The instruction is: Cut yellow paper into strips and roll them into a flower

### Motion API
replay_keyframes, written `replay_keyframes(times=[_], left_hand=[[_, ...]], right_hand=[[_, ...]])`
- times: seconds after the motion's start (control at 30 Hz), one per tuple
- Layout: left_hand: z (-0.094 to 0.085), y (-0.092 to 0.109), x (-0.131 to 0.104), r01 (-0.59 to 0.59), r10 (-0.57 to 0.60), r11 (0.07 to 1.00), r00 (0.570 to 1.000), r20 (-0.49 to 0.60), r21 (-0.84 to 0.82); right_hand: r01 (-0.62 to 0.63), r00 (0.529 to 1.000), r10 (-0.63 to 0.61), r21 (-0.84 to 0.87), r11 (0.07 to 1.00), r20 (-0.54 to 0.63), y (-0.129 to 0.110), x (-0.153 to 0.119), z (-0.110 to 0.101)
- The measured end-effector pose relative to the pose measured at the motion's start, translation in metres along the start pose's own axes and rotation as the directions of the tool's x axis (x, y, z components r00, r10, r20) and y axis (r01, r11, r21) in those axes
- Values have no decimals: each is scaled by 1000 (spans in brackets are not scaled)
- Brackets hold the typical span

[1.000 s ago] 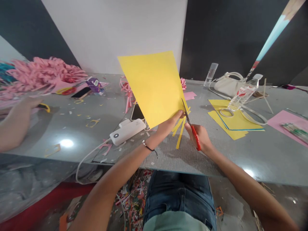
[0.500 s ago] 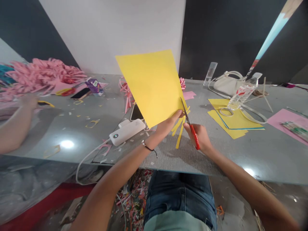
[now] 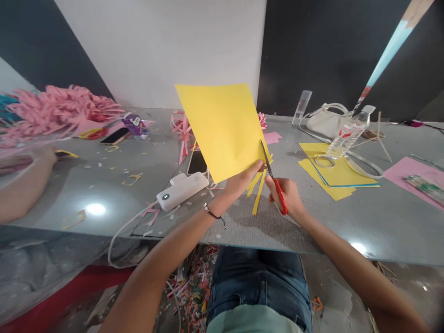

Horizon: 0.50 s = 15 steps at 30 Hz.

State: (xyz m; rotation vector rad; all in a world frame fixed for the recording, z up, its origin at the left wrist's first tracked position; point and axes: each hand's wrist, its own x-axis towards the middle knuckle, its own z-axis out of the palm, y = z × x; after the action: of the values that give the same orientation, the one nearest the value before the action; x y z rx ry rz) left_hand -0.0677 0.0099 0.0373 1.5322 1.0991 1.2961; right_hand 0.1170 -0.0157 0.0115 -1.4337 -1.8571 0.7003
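A large sheet of yellow paper (image 3: 224, 125) is held up over the table, its lower right edge gripped by my left hand (image 3: 251, 171). My right hand (image 3: 289, 194) is closed round the red handles of a pair of scissors (image 3: 280, 196). The blades lie at the sheet's right edge, just beside my left fingertips; whether they are parted is hard to make out. Below the two hands, several narrow yellow paper strips (image 3: 257, 196) rest on the table. The sheet covers part of a phone (image 3: 197, 163) lying behind it.
Left of my hands lies a white power bank (image 3: 182, 190) with a cable. Yellow sheets (image 3: 333, 182), a water bottle (image 3: 348, 136) and a white handbag (image 3: 326, 121) are at right. Another person's hand (image 3: 43, 157) is at far left, before a pink paper pile (image 3: 65, 108).
The top of the yellow sheet has tipped lower, and its surface bows slightly near my left hand. Both hands and the scissors stay in nearly the same place.
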Motion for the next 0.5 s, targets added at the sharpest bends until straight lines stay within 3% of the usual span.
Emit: replay_keyframes(times=[0.5], left_hand=[[4, 5, -2, -104, 98, 991, 992, 75, 78]], right_hand=[[-37, 999, 36, 83, 996, 18, -4, 2, -10]])
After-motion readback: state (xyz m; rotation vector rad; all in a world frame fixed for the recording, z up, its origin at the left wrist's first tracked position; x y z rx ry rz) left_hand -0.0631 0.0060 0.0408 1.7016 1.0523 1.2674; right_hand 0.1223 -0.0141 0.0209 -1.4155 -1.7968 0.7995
